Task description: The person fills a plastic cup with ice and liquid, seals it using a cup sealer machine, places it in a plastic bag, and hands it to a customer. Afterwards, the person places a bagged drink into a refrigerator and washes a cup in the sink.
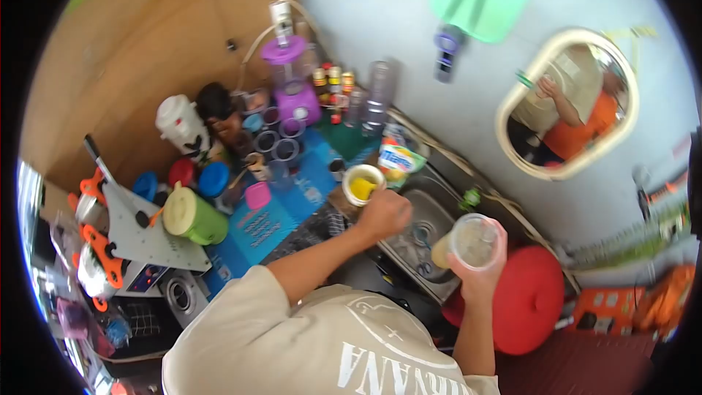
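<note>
My right hand [488,257] is wrapped round a clear plastic cup [475,240] and holds it up over the right side of the metal sink [433,208]. A pale, cloudy content shows inside the cup. My left hand [385,216] is closed at the rim of a white tub [354,174] beside the sink. Something yellow [362,188] lies in that tub, close to my fingertips. My fingers are partly hidden, so what they grip cannot be made out. Behind the tub leans a green and white printed pouch [398,159].
A red round lid [528,300] is right of the sink. Several clear cups [287,151], a purple blender [295,95] and a green pitcher [194,216] stand on the left counter. An oval mirror [506,121] hangs on the wall. Scissors [424,268] lie at the sink.
</note>
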`<state>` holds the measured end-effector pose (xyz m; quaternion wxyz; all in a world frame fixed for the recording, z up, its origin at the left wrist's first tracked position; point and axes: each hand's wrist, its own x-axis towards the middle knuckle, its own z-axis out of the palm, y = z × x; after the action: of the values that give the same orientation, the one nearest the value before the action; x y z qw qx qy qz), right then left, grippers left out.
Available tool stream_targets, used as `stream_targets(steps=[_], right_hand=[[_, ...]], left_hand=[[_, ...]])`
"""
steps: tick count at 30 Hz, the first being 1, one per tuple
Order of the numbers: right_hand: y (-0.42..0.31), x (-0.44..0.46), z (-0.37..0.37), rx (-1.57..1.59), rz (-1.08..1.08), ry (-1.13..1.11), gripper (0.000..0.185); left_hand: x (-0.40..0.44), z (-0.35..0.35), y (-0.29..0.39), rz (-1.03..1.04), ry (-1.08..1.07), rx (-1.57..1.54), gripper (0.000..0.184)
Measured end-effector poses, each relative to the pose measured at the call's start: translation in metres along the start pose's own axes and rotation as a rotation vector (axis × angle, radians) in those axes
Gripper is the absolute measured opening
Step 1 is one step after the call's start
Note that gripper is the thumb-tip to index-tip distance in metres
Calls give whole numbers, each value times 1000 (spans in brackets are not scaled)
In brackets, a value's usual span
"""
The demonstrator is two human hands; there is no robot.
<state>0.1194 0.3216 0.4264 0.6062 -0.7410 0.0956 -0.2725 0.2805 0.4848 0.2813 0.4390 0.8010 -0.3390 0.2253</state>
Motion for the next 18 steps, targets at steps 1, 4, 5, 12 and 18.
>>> stream_targets(steps=[1,4,5,12,18], right_hand=[[6,9,36,26,-4,-83,83],[22,34,159,-46,-104,-345,87],[31,38,201,-11,-130,-419,88],[53,38,461,363,-10,-854,88],[91,19,609,404,-25,-945,89]], left_hand=[[11,-50,-18,-64,120,70,9],[37,-193,-93,-256,376,368,5],[50,-244,-114,-187,494,387,5],[76,-505,-303,-784,438,1103,39],[94,-570,-382,-1288,121,825,62]])
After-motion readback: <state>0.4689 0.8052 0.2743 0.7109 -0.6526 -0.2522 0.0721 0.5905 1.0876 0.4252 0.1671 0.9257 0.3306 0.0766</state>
